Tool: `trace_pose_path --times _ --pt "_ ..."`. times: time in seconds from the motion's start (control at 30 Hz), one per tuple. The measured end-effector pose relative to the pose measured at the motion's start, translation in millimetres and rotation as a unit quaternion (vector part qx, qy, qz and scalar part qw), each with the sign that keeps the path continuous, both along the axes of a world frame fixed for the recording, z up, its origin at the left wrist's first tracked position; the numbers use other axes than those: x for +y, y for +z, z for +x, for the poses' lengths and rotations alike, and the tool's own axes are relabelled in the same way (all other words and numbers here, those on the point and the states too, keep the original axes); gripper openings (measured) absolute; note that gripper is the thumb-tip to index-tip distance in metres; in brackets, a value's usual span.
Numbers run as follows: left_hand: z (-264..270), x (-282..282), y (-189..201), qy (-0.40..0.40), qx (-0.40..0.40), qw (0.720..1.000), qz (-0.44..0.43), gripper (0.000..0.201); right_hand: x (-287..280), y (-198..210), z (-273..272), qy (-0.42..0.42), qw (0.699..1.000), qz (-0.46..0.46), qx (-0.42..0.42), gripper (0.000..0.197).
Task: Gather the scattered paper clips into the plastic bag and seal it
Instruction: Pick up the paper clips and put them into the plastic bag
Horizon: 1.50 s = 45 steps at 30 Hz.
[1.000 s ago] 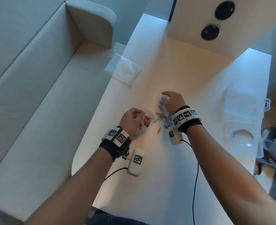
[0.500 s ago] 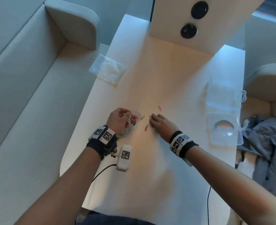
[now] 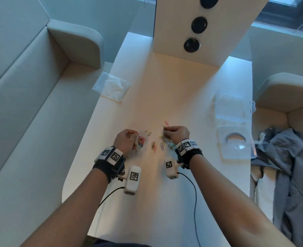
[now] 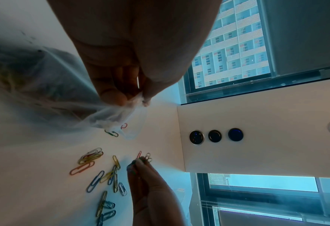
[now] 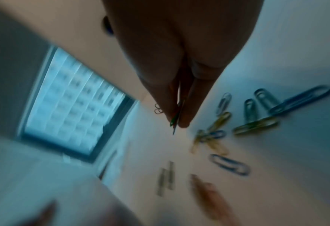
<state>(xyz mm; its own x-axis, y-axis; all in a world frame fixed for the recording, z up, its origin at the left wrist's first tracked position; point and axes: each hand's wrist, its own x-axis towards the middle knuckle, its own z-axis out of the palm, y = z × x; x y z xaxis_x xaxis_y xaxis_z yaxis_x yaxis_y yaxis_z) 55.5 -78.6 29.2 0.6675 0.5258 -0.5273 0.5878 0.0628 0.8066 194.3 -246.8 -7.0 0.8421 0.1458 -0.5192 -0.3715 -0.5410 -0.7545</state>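
Observation:
My left hand (image 3: 127, 140) pinches the rim of a small clear plastic bag (image 3: 141, 142) that holds several coloured paper clips; the left wrist view shows the bag (image 4: 110, 116) hanging from the fingertips over the white table (image 3: 165, 90). My right hand (image 3: 175, 133) pinches a few paper clips (image 5: 174, 120) between thumb and fingers, just right of the bag. Several loose clips (image 3: 162, 146) lie on the table between and under the hands, and they also show as loose clips (image 4: 102, 172) in the left wrist view. A pink clip (image 3: 166, 123) lies just beyond the right hand.
A second clear bag (image 3: 111, 88) lies at the table's left edge. A clear plastic box (image 3: 230, 107) and its lid (image 3: 235, 145) sit at the right. A white panel with round black sockets (image 3: 195, 25) stands at the back. Grey clothing (image 3: 288, 166) lies on the right seat.
My right hand swept back from the far clips toward the bag, then moved a little to the right and now pinches clips above the pile. My left hand keeps holding the bag.

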Motion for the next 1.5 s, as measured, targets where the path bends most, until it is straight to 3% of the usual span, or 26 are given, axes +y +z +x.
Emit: trace_pose_path --times 0.07,0.13,0.2,0.27,0.33,0.43,0.57,0.7,0.83,0.9,1.0,1.1,1.2,1.3,1.4,1.5 --pt "1 0 0 0.005 0.001 1.0 0.002 0.011 1 13 -4 -0.076 0.982 0.137 0.102 0.021" --pt "3 -1 0 0.007 0.005 1.0 0.001 0.012 4 28 -9 -0.123 0.943 0.259 0.17 0.024" --pt "5 -4 1 0.008 0.005 1.0 0.004 0.013 8 41 -17 -0.119 0.916 0.323 0.204 0.023" --pt "7 -8 1 0.006 0.006 1.0 0.008 0.013 14 50 -26 -0.092 0.908 0.345 0.218 0.025" --pt "7 -12 1 0.004 0.003 1.0 0.009 0.012 20 53 -35 -0.054 0.928 0.311 0.197 0.026" --pt "8 -16 1 0.001 -0.002 1.0 0.012 0.011 29 47 -47 0.049 0.978 0.172 0.11 0.014" --pt "7 -15 -4 -0.017 0.001 1.0 0.026 0.007 36 46 -53 0.163 0.986 0.031 0.031 0.023" --pt "8 -16 -1 -0.018 -0.007 1.0 0.023 0.009 40 58 -56 0.276 0.958 -0.051 -0.066 0.025" --pt "6 -14 -2 -0.032 -0.016 0.999 0.025 0.01 48 60 -62 0.313 0.922 -0.155 -0.165 0.012" --pt "4 -12 -3 -0.037 -0.022 0.999 0.025 0.01 53 64 -67 0.347 0.891 -0.207 -0.206 0.015" --pt "1 -10 -2 -0.042 -0.039 0.998 0.018 0.007 57 71 -71 0.43 0.839 -0.251 -0.22 0.019" --pt "-3 -4 -2 -0.038 -0.042 0.998 0.018 0.005 55 81 -66 0.492 0.818 -0.223 -0.201 0.024" --pt "-5 2 3 -0.032 -0.053 0.998 -0.002 0.006 44 85 -56 0.457 0.862 -0.081 -0.204 0.03" --pt "-11 10 6 -0.014 -0.062 0.998 -0.018 0.01 31 76 -30 0.281 0.938 0.014 -0.205 0.027" --pt "-25 23 6 0.002 -0.059 0.998 -0.017 0.018 23 47 9 0.207 0.951 -0.106 -0.202 0.028" --pt "-40 33 5 0.018 -0.058 0.998 -0.02 0.015 27 7 18 0.305 0.905 -0.269 -0.124 0.041"
